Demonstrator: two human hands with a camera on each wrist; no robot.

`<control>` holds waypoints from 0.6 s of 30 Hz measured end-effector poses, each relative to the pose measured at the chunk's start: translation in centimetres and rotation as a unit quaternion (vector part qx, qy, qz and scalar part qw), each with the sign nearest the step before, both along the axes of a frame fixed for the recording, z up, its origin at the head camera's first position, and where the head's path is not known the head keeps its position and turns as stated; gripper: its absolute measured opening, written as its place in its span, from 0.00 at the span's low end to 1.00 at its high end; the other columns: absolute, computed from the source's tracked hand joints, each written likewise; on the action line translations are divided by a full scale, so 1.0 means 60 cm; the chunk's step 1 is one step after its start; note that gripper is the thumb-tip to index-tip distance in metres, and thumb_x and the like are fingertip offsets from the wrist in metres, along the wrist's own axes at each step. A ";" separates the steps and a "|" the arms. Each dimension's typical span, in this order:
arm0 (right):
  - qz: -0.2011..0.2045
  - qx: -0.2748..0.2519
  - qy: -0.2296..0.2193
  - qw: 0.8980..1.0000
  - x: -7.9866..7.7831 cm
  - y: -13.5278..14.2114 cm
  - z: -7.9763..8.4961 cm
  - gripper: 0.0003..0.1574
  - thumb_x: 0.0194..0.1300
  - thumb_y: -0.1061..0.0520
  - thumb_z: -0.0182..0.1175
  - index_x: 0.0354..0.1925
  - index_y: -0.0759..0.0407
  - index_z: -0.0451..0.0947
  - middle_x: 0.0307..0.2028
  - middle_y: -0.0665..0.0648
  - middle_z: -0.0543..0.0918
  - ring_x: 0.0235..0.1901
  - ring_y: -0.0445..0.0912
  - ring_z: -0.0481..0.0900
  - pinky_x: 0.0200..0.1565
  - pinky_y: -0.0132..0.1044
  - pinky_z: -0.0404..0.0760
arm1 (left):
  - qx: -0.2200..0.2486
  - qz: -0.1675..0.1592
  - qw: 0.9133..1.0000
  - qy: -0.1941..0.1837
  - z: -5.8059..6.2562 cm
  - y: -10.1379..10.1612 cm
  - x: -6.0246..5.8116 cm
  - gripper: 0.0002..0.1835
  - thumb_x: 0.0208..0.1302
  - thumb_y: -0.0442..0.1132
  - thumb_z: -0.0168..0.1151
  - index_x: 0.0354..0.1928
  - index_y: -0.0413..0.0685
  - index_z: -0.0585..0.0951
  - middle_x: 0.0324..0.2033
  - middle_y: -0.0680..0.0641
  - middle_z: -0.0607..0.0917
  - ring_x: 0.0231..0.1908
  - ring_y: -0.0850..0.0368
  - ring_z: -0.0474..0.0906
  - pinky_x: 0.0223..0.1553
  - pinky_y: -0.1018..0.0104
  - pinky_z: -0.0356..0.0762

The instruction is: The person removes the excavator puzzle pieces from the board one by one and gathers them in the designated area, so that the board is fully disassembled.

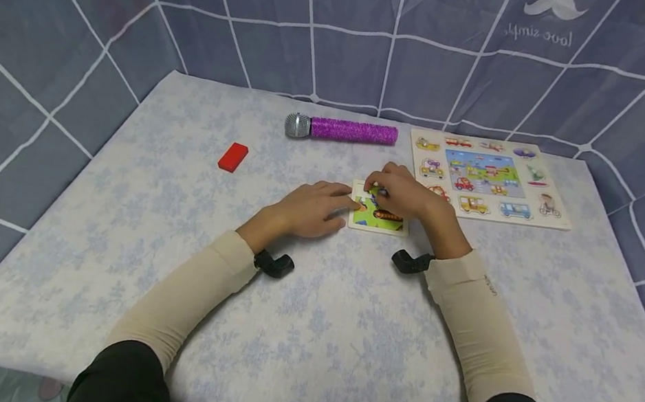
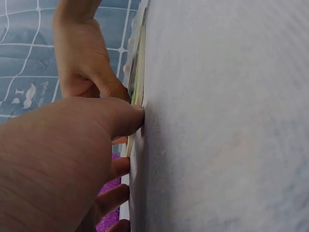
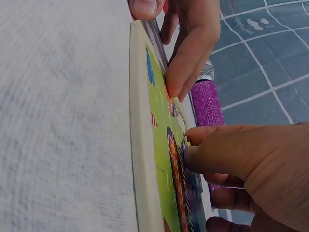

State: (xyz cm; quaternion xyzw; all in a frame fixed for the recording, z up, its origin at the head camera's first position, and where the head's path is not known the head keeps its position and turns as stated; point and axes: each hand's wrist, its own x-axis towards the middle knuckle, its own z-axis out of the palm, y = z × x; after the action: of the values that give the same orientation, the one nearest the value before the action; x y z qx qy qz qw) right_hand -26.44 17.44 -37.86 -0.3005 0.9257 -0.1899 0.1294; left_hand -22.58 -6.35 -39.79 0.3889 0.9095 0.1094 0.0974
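A small jigsaw puzzle (image 1: pixel 374 223) in a pale frame, its picture green with an orange and brown vehicle, lies flat on the table. My left hand (image 1: pixel 310 209) rests at its left side, the index finger reaching onto the picture and the thumb against the frame's edge. Over the upper part of the picture is my right hand (image 1: pixel 402 192), fingers bent, thumb and index fingertip pinching a puzzle piece (image 3: pixel 183 147) at the surface. The fingers hide most of that piece.
Behind the hands lies a purple glittery microphone (image 1: pixel 353 132). A larger wooden vehicle puzzle board (image 1: pixel 551 176) is at the back right, close to the right hand. A red block (image 1: pixel 233 157) sits to the left. Grey checked curtain (image 1: pixel 349 66) surrounds the table (image 1: pixel 326 340).
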 end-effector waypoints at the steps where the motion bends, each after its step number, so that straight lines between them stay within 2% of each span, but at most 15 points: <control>1: -0.003 -0.001 0.000 1.000 0.000 0.001 -0.001 0.15 0.71 0.65 0.56 0.53 0.58 0.80 0.47 0.63 0.72 0.46 0.57 0.65 0.50 0.51 0.67 | 0.000 -0.001 1.000 0.000 0.000 0.000 0.000 0.25 0.78 0.49 0.50 0.74 0.62 0.70 0.75 0.44 0.62 0.71 0.44 0.61 0.61 0.42 0.68; 10: 0.002 -0.013 0.008 1.000 0.001 0.004 0.001 0.14 0.72 0.65 0.58 0.53 0.58 0.81 0.50 0.61 0.76 0.50 0.58 0.71 0.56 0.53 0.70 | 0.001 0.000 1.000 0.001 0.002 0.001 0.001 0.25 0.78 0.49 0.49 0.74 0.62 0.70 0.75 0.44 0.62 0.71 0.44 0.60 0.61 0.41 0.68; 15: 0.007 -0.015 0.013 1.000 0.003 0.005 0.006 0.23 0.68 0.70 0.59 0.60 0.64 0.77 0.53 0.63 0.78 0.56 0.60 0.73 0.61 0.54 0.69 | -0.002 0.003 1.000 0.001 0.001 0.001 0.002 0.25 0.78 0.50 0.49 0.74 0.62 0.70 0.75 0.44 0.62 0.71 0.44 0.60 0.61 0.41 0.68; 18: 0.004 -0.022 0.014 1.000 0.003 0.007 0.007 0.27 0.64 0.75 0.57 0.61 0.67 0.77 0.54 0.64 0.78 0.58 0.59 0.74 0.62 0.53 0.70 | -0.002 0.004 1.000 0.002 0.001 0.000 0.002 0.25 0.78 0.50 0.49 0.74 0.62 0.70 0.74 0.45 0.63 0.71 0.44 0.61 0.62 0.42 0.67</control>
State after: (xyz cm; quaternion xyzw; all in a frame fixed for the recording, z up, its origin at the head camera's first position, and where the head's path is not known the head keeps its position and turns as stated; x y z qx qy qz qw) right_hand -26.27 17.87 -37.45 -0.3100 0.9217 -0.2051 0.1104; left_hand -22.47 -6.32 -39.74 0.3857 0.9114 0.1068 0.0961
